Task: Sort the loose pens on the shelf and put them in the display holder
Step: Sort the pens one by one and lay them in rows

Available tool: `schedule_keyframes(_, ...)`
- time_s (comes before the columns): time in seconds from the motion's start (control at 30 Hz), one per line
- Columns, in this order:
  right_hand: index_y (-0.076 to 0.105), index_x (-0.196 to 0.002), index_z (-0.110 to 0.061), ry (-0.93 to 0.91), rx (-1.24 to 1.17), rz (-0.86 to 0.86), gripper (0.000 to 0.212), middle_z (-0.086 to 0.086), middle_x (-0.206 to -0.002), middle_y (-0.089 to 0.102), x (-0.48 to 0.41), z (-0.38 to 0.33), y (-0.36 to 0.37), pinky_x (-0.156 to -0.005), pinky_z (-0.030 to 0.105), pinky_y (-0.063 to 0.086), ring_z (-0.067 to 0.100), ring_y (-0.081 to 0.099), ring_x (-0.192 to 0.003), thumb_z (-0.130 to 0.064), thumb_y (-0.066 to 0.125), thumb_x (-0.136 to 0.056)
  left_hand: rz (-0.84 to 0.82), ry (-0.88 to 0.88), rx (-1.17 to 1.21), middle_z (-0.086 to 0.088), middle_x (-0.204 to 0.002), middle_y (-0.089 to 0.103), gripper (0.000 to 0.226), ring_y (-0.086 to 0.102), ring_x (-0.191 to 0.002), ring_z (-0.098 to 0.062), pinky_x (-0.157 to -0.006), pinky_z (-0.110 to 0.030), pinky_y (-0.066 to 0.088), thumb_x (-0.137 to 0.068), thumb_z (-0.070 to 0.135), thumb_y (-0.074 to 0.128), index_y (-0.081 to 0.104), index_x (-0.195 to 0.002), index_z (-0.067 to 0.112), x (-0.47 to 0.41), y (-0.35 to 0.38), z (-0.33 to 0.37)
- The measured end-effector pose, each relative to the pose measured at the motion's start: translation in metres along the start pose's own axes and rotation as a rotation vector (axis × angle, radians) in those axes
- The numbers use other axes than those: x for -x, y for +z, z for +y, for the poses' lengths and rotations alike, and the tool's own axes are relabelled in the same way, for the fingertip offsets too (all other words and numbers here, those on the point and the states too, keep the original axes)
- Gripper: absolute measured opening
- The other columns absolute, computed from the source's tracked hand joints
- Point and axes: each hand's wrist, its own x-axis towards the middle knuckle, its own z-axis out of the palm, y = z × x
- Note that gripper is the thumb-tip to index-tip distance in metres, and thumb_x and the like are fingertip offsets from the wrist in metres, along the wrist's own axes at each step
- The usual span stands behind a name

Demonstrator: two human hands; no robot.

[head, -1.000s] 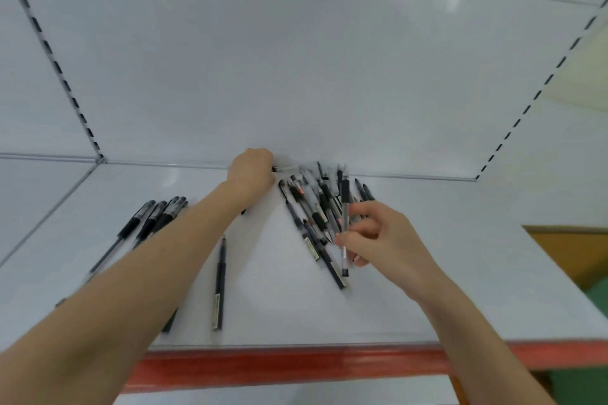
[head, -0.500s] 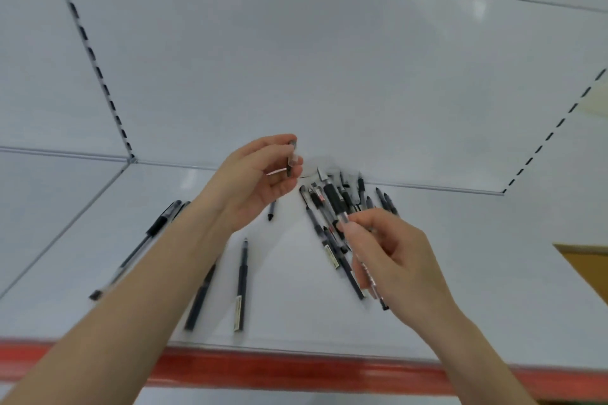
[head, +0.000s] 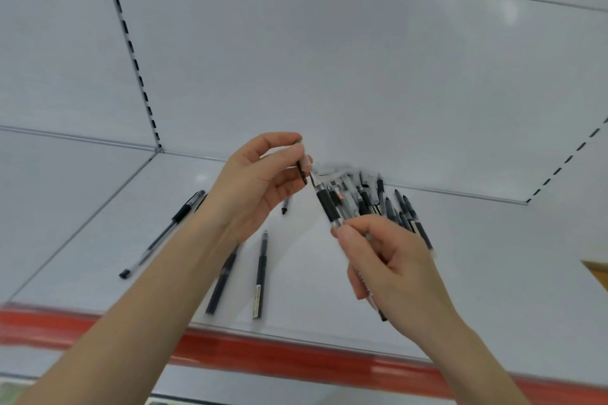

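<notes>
**Pen and cap held above a shelf of loose pens**

A white shelf with a red front edge carries the loose pens. Behind it rises a white back panel with a slotted upright on the left. A pile of pens, dark and clear barrels crossing one another, lies at the far edge against the panel, partly hidden by the right hand. Well to the left lies a clear stick pen with a dark cap. Nearer the front, a black pen lies alone, and a second black pen beside it runs under the left forearm.

The left hand is raised above the shelf. Its thumb and forefinger pinch a small clear cap with a dark clip, while the other fingers are loosely curled. The right hand grips a pen with a clear barrel and black rubber sleeve, fingers curled round the lower barrel. The pen slants up and to the left, and its tip sits just at the cap.

The black pen bears a pale label near its near end, but the print is too small to read.
</notes>
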Motion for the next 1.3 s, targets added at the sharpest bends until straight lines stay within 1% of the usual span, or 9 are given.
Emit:
schedule_keyframes(0.4,0.06,-0.077,-0.017,-0.048,-0.027,0.046,0.016,-0.001,-0.039,0.049,-0.001,0.003,0.0,-0.037,0.016,0.032,0.006,0.036,-0.033,-0.018,0.052,-0.091,-0.009,0.065,-0.041,-0.004,-0.064,0.069,0.009,0.066,-0.061,-0.013,-0.062,-0.02,0.056,-0.083,-0.001,0.057,0.06,-0.079,0.007,0.008,0.013,-0.009)
schedule_keyframes(0.53,0.056,-0.073,-0.024,-0.072,-0.003,0.04,0.021,-0.004,-0.039,0.049,-0.003,0.008,0.004,-0.04,0.02,0.034,0.011,0.039,-0.038,-0.018,0.051,-0.092,-0.005,0.066,-0.068,-0.004,-0.063,0.069,0.01,0.065,-0.061,-0.013,-0.059,-0.019,0.055,-0.082,-0.002,0.059,0.059,-0.079,0.007,0.009,0.011,-0.008)
schedule_keyframes(0.73,0.059,-0.079,-0.017,0.012,-0.003,-0.017,0.016,-0.001,-0.042,0.053,-0.008,0.007,0.003,-0.042,0.019,0.036,0.008,0.041,-0.038,-0.02,0.05,-0.092,0.073,0.057,-0.099,-0.005,-0.065,0.068,0.009,0.064,-0.062,-0.016,-0.059,-0.02,0.054,-0.081,0.0,0.062,0.061,-0.077,0.008,0.007,0.006,-0.016)
schedule_keyframes(0.83,0.063,-0.08,-0.009,0.099,0.059,-0.04,0.023,0.002,-0.049,0.06,-0.022,0.013,-0.01,-0.043,0.017,0.04,0.008,0.05,-0.04,-0.023,0.049,-0.093,0.123,0.021,-0.233,-0.005,-0.062,0.066,0.009,0.061,-0.057,-0.015,-0.058,-0.02,0.054,-0.081,0.001,0.064,0.063,-0.074,0.007,0.0,-0.003,-0.025)
schedule_keyframes(0.9,0.063,-0.076,-0.008,0.13,0.135,0.047,0.025,0.002,-0.055,0.065,-0.03,0.023,-0.024,-0.043,0.016,0.04,0.006,0.052,-0.042,-0.023,0.051,-0.092,0.154,0.002,-0.36,-0.004,-0.059,0.065,0.008,0.06,-0.054,-0.013,-0.059,-0.023,0.056,-0.08,-0.001,0.065,0.064,-0.074,0.004,-0.004,-0.013,-0.032)
schedule_keyframes(1.0,0.061,-0.069,-0.013,0.13,0.358,0.155,0.022,0.002,-0.062,0.067,-0.033,0.043,-0.04,-0.048,0.015,0.043,0.007,0.055,-0.049,-0.023,0.056,-0.088,0.164,0.022,-0.754,-0.006,-0.062,0.066,0.004,0.06,-0.056,-0.017,-0.065,-0.029,0.055,-0.079,0.004,0.065,0.066,-0.075,0.005,-0.006,-0.027,-0.043)
schedule_keyframes(1.07,0.061,-0.069,-0.014,0.125,0.454,0.142,0.02,0.001,-0.062,0.064,-0.03,0.051,-0.04,-0.056,0.016,0.045,0.008,0.054,-0.054,-0.023,0.059,-0.086,0.127,0.045,-1.045,-0.002,-0.064,0.067,0.006,0.06,-0.059,-0.014,-0.062,-0.023,0.051,-0.079,0.011,0.063,0.066,-0.073,0.012,-0.005,-0.032,-0.047)
schedule_keyframes(1.13,0.062,-0.07,-0.015,0.113,0.525,0.105,0.019,-0.005,-0.059,0.058,-0.026,0.054,-0.034,-0.056,0.012,0.04,0.006,0.049,-0.055,-0.027,0.061,-0.085,0.111,0.057,-1.236,0.004,-0.068,0.064,0.007,0.056,-0.062,-0.01,-0.058,-0.019,0.044,-0.081,0.015,0.06,0.063,-0.075,0.016,-0.004,-0.033,-0.048)
schedule_keyframes(1.3,0.062,-0.086,-0.017,0.121,0.65,-0.012,0.017,-0.006,-0.079,0.063,-0.027,0.055,-0.022,-0.072,0.027,0.047,0.011,0.057,-0.076,-0.034,0.062,-0.085,0.153,0.064,-1.481,0.002,-0.082,0.061,0.011,0.051,-0.081,-0.019,-0.069,-0.027,0.042,-0.086,0.024,0.054,0.063,-0.085,0.017,-0.004,-0.034,-0.049)
